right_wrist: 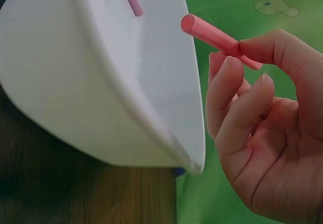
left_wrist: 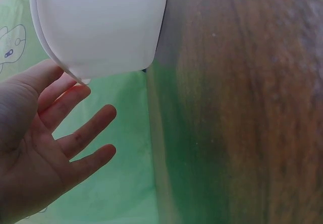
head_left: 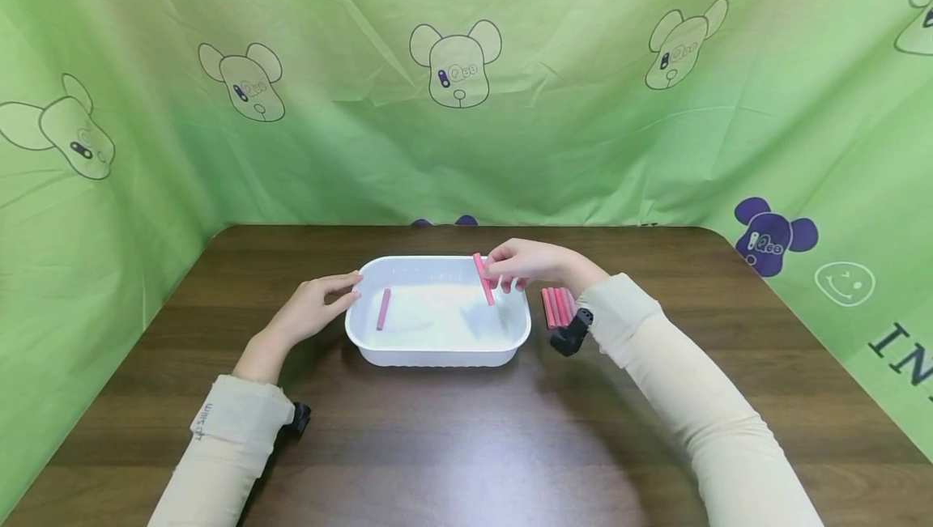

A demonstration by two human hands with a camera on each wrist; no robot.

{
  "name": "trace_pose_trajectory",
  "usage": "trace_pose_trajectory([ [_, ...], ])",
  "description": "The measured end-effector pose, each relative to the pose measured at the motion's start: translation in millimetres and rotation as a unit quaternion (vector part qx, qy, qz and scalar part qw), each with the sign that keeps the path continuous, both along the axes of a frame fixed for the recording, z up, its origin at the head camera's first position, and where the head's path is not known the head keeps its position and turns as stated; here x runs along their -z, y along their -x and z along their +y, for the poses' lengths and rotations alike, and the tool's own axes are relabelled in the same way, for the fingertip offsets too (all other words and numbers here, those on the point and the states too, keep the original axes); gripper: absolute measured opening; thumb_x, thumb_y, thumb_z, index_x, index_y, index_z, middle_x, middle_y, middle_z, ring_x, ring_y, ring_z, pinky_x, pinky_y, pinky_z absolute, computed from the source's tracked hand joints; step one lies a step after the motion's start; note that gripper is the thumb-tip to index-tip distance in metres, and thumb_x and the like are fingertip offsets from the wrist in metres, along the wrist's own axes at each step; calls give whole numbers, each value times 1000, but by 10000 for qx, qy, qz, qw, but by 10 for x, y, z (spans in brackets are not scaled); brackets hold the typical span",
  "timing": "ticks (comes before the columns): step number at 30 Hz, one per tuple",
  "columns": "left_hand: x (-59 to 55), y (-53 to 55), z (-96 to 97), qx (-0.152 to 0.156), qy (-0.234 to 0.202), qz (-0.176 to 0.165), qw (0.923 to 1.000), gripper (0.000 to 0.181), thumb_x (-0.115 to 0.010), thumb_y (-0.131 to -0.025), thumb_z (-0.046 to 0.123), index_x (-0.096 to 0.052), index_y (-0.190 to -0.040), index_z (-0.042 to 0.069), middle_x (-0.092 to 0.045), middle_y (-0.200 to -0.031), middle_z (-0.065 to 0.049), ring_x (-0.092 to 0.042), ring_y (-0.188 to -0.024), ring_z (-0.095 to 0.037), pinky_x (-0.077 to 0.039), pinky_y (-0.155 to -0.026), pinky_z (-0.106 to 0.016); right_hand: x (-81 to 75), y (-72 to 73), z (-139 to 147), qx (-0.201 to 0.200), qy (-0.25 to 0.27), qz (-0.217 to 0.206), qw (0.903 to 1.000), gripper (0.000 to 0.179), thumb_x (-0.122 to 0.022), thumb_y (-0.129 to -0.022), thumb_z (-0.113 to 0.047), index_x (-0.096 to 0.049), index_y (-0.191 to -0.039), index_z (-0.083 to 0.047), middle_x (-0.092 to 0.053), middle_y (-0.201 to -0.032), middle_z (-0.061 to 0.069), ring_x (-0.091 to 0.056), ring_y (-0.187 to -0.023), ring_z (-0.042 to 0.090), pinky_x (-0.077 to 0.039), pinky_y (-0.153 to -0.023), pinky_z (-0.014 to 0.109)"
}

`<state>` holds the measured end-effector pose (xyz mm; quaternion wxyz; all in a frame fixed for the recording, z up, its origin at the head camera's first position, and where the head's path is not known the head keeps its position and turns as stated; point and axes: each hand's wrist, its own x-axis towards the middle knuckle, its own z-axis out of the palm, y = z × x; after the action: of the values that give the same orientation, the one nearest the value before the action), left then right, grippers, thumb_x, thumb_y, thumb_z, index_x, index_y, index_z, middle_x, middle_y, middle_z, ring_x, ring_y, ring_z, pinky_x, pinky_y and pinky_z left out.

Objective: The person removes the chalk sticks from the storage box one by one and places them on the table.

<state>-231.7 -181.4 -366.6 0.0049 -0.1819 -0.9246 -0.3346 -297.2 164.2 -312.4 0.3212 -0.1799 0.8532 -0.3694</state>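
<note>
In the head view my right hand (head_left: 526,261) pinches a slim round pink stick (head_left: 479,269) between thumb and fingers. The stick slants over the right part of a white plastic basin (head_left: 440,358). The right wrist view shows the flat near end of this pink stick (right_wrist: 212,34) pointing past the basin's rim. My left hand (head_left: 309,310) is at the basin's left end, its fingertips right at the rim, the fingers spread and fairly straight. A mauve-pink stick (head_left: 383,309) lies inside the basin on the left.
Several pink sticks (head_left: 557,308) lie side by side on the brown wooden table (head_left: 466,438), just right of the basin and partly behind my right wrist. A green printed curtain (head_left: 364,163) hangs behind the table and along its sides.
</note>
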Motion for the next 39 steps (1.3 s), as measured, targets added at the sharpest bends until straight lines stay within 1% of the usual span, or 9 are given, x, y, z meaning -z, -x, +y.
trace_pose_trajectory([
  [7, -10, -11, 2, -27, 4, -20, 10000, 42, -55, -94, 23, -52, -132, 4, -49, -138, -17, -44, -130, -36, -37, -107, -52, 6, -38, 224, 175, 406, -189, 9988, 14, -51, -91, -18, -55, -88, -5, -54, -72, -1, -48, -58, 7, -38, -50, 17],
  [13, -4, -10, -8, 7, -19, -26, 10000, 44, -55, -94, 25, -52, -133, 4, -49, -138, -18, -43, -130, -37, -36, -107, -54, 42, -15, 436, 320, 428, -109, 9985, 15, -49, -91, -17, -55, -88, -4, -53, -65, -3, -50, -59, 8, -42, -53, 18],
  [15, -4, -18, -9, 28, -71, -10, 10000, 45, -55, -94, 28, -52, -132, 5, -50, -137, -18, -44, -130, -38, -36, -106, -54, 49, -20, 494, 434, 429, -91, 9981, 14, -50, -90, -18, -55, -88, -5, -53, -65, -3, -50, -59, 8, -43, -54, 19],
  [17, -5, -29, -5, 30, -59, 117, 9999, 46, -55, -93, 32, -54, -131, 6, -51, -136, -18, -46, -128, -38, -39, -104, -54, 48, -37, 545, 470, 432, -54, 9979, 14, -50, -91, -19, -55, -89, -5, -54, -66, -2, -50, -59, 8, -43, -56, 21],
  [20, 3, -30, -7, 68, -130, 170, 9997, 46, -55, -93, 34, -55, -131, 6, -52, -135, -19, -46, -128, -38, -39, -104, -54, 50, -65, 630, 515, 512, -38, 9974, 14, -51, -92, -20, -54, -90, -6, -55, -68, -3, -49, -59, 7, -42, -56, 22],
  [25, 8, -19, -9, 34, -160, 20, 9999, 43, -56, -94, 24, -52, -132, 4, -50, -138, -17, -44, -130, -37, -38, -106, -52, 86, -95, 786, 648, 816, -206, 9943, 14, -51, -94, -20, -53, -91, -7, -54, -71, -6, -47, -60, 4, -41, -56, 20],
  [30, 9, -8, -4, 8, -119, -5, 9999, 43, -56, -94, 22, -52, -132, 3, -49, -138, -18, -44, -130, -36, -38, -106, -52, 146, -122, 951, 778, 891, -227, 9927, 16, -51, -95, -22, -52, -95, -6, -57, -72, -5, -52, -63, 4, -42, -56, 18],
  [35, 8, -11, -4, 70, -164, 58, 9998, 45, -55, -94, 28, -52, -132, 4, -50, -137, -18, -44, -130, -38, -38, -105, -54, 210, -159, 1095, 928, 879, -199, 9916, 16, -50, -96, -20, -51, -98, -4, -58, -70, -7, -55, -63, 4, -43, -54, 16],
  [39, 19, -20, -3, 80, -179, 235, 9995, 46, -55, -93, 33, -55, -130, 5, -52, -135, -19, -47, -127, -38, -40, -103, -53, 257, -169, 1202, 996, 845, -175, 9913, 18, -50, -96, -21, -52, -100, -3, -56, -72, -6, -54, -63, 3, -44, -54, 15],
])
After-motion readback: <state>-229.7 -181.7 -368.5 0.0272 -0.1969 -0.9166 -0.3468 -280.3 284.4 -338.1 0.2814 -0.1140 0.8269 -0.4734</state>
